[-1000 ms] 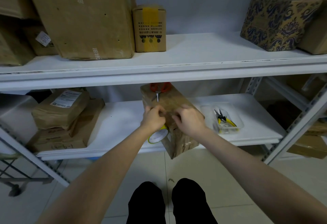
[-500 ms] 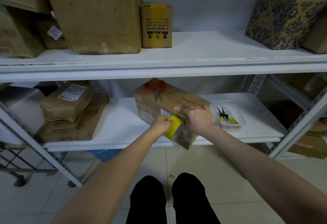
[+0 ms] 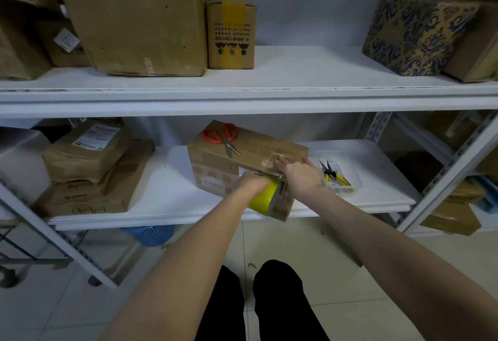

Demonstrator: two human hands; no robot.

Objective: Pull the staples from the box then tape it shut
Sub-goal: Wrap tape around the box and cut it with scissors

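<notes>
A long brown cardboard box (image 3: 215, 168) lies on the lower white shelf (image 3: 167, 195), its near end jutting past the shelf's front edge. My left hand (image 3: 253, 183) grips a yellow roll of tape (image 3: 265, 200) against the box's near side. A clear strip of tape runs from the roll up over the box's top edge. My right hand (image 3: 297, 176) presses that strip flat on the box's near top corner with straight fingers. Red-handled scissors (image 3: 223, 137) lie on top of the box at its far end.
A clear plastic tray (image 3: 353, 176) holding yellow-handled pliers (image 3: 332, 174) sits right of the box. Brown parcels (image 3: 86, 162) are stacked at the shelf's left. More cartons (image 3: 134, 17) and a patterned box (image 3: 415, 33) stand on the upper shelf. A blue basket (image 3: 151, 234) is below.
The box has swung round from end-on to lying crosswise. My left hand has pulled the tape roll down the near side, and my right hand has shifted right along the top edge.
</notes>
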